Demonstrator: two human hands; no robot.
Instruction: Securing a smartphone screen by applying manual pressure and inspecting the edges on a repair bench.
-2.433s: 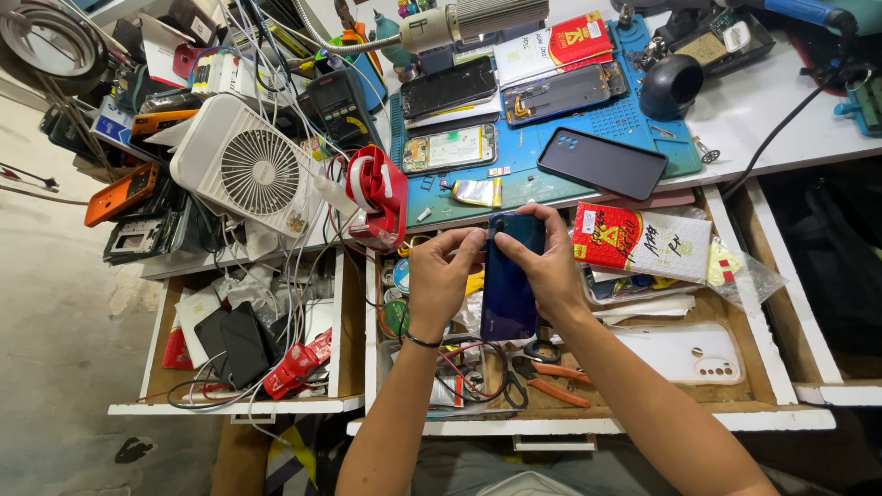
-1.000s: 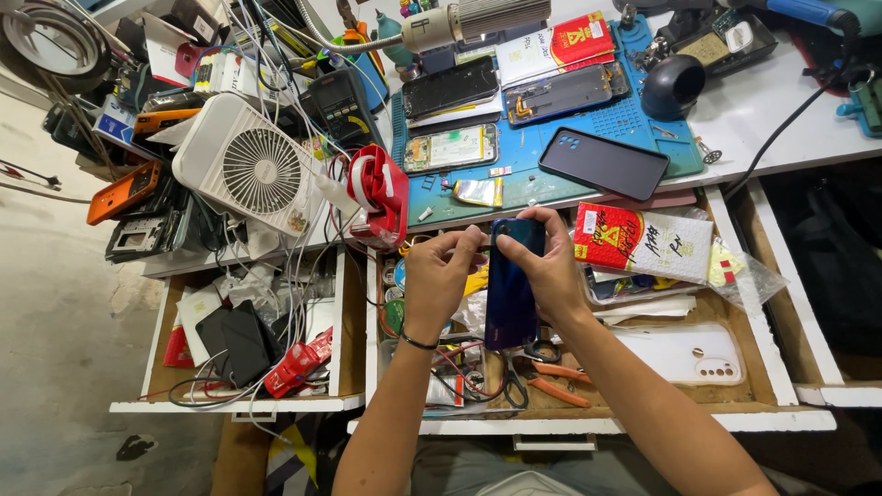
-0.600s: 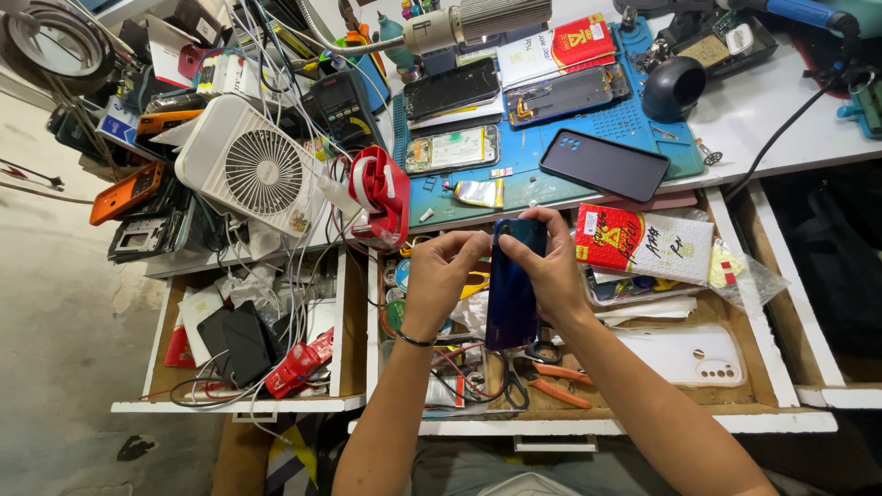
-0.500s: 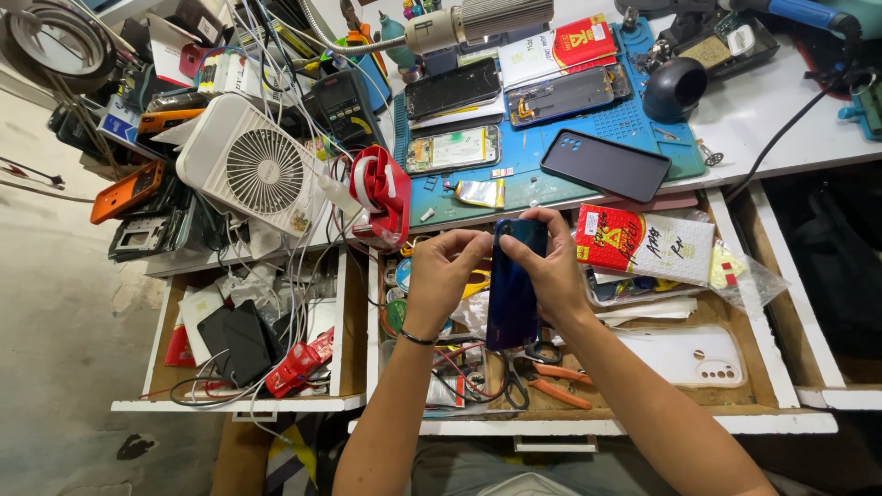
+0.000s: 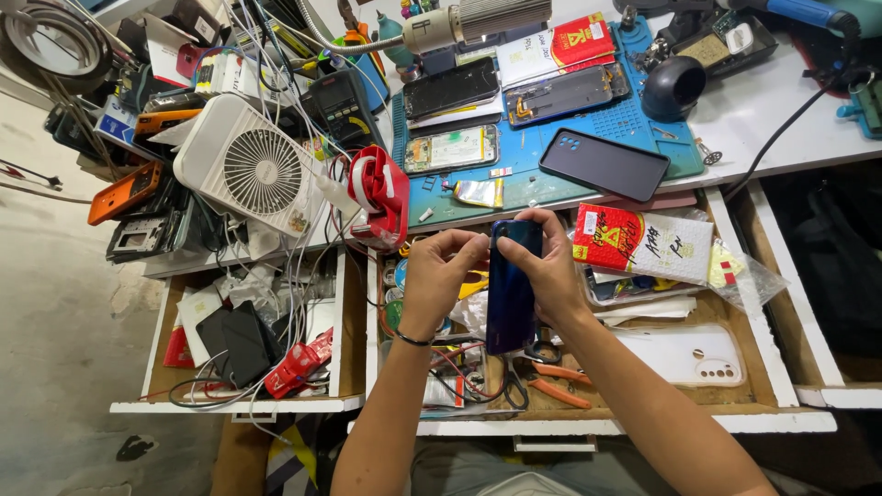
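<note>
We hold the glossy dark-blue smartphone [image 5: 511,289] upright over the open middle drawer [image 5: 735,363], left hand [image 5: 439,276] and right hand [image 5: 544,266] both pinching its far end; back cover on, nothing opened yet.

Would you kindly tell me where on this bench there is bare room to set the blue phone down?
The white bench top right of the blue mat is bare between the black funnel and the black cable. The mat's front edge has a small gap. The left side around the white fan and both drawers are crowded.
</note>
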